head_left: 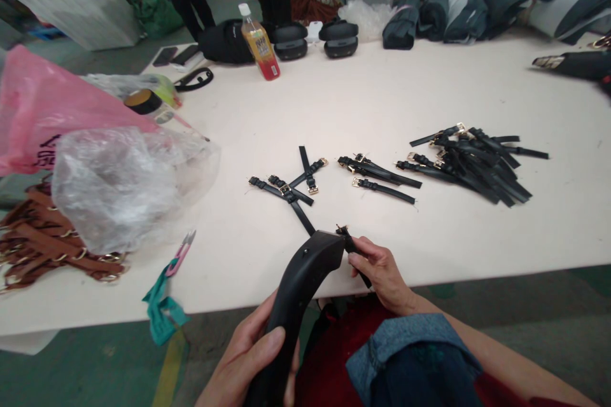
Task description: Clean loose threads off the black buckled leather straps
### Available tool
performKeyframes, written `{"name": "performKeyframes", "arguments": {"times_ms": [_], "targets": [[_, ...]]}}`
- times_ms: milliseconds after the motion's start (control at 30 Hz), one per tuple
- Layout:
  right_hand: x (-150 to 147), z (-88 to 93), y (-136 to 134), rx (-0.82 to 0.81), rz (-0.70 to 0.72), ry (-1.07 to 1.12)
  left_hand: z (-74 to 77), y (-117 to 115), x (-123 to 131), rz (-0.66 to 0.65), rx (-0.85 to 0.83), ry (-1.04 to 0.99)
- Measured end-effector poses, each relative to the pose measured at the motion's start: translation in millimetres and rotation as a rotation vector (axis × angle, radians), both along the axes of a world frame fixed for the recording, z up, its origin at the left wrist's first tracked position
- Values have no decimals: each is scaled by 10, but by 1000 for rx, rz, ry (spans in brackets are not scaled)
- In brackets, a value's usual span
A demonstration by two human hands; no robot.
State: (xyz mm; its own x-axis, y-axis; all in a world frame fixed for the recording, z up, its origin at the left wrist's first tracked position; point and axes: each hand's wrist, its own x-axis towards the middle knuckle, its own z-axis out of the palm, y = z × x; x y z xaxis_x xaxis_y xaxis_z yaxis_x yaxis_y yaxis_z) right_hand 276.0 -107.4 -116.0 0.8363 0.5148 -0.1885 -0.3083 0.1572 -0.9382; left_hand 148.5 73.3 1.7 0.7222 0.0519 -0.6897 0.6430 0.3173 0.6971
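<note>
My left hand (255,350) is wrapped round a black curved handheld tool (298,286) with a flat, wide end, its exact kind unclear. In my right hand (382,273) a short black buckle strap (351,243) is pinched between thumb and fingers. The strap's buckle end is right beside the tool's wide end; whether they touch I cannot tell. Just beyond the tool lie several crossed black straps with gold buckles (286,191). A small group of similar straps (382,175) lies to their right, and a larger heap of them (477,165) farther right.
On the left are a crumpled clear plastic bag (119,184), a pink bag (62,108), brown straps (52,241) and pink-handled thread snips (181,254) with teal cloth (162,305). A drink bottle (260,44), black cases (340,38) and dark rolls (468,13) line the far edge. People stand beyond.
</note>
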Motion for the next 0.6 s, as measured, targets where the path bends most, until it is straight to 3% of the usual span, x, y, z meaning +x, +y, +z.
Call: {"name": "performKeyframes", "arguments": {"times_ms": [600], "targets": [[101,49,-115,15,92,155,202,-35,10,-137,339,-3]]}}
